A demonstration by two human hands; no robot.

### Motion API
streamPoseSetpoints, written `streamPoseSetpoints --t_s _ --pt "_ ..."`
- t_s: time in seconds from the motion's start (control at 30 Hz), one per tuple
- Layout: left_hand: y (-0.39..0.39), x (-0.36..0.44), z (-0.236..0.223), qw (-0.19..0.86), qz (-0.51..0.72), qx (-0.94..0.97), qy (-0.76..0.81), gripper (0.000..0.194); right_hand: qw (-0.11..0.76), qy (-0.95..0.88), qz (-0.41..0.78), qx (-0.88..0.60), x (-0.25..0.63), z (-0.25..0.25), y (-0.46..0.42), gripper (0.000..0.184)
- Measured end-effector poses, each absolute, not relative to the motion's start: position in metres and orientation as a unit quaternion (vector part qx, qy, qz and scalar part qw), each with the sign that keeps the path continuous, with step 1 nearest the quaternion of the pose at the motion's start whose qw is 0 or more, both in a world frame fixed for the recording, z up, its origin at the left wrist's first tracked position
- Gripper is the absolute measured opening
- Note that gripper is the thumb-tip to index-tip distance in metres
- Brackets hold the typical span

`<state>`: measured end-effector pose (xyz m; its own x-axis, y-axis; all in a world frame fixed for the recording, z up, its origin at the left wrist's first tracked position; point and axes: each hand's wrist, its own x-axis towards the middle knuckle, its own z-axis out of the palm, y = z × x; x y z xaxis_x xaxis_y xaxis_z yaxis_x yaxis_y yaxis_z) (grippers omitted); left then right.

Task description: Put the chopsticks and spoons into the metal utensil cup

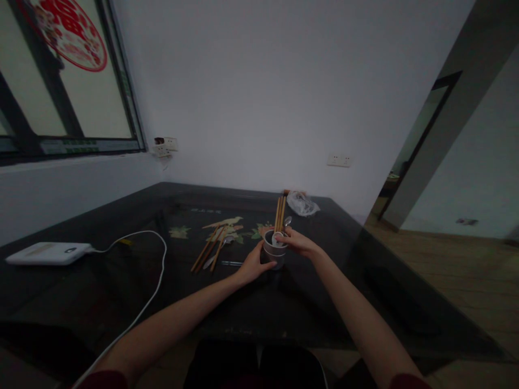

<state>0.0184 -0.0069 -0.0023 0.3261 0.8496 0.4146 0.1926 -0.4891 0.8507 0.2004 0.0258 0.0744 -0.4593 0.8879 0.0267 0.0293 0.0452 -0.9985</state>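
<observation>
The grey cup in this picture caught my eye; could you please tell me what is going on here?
A person's left hand holds a pale grey round cup on a dark glossy table, while the right hand is at its rim; exactly what it grips is hard to tell. Slender brown upright chopsticks and a shiny metal spoon stick up there. Loose brown chopsticks and loose metal spoons lie to the left.
</observation>
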Motion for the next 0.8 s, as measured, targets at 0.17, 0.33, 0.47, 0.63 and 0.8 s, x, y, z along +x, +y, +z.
streamPoseSetpoints --t_s 0.17,0.33,0.47,0.63,0.8 --pt "-0.006 0.018 -0.003 0.358 0.469 0.732 0.339 0.074 0.334 -0.627 0.600 -0.368 0.198 0.079 0.031 0.064" --pt "-0.007 0.018 -0.003 0.367 0.475 0.730 0.326 0.072 0.305 -0.637 0.605 -0.368 0.199 0.079 0.040 0.060" --pt "-0.010 0.018 0.002 0.375 0.471 0.727 0.330 0.073 0.329 -0.630 0.594 -0.378 0.198 0.074 0.047 0.051" --pt "-0.012 0.019 0.006 0.372 0.470 0.728 0.334 0.073 0.369 -0.628 0.567 -0.384 0.197 0.067 0.055 0.044" --pt "-0.011 0.018 0.004 0.373 0.469 0.730 0.329 0.071 0.422 -0.627 0.510 -0.411 0.195 0.064 0.056 0.037"
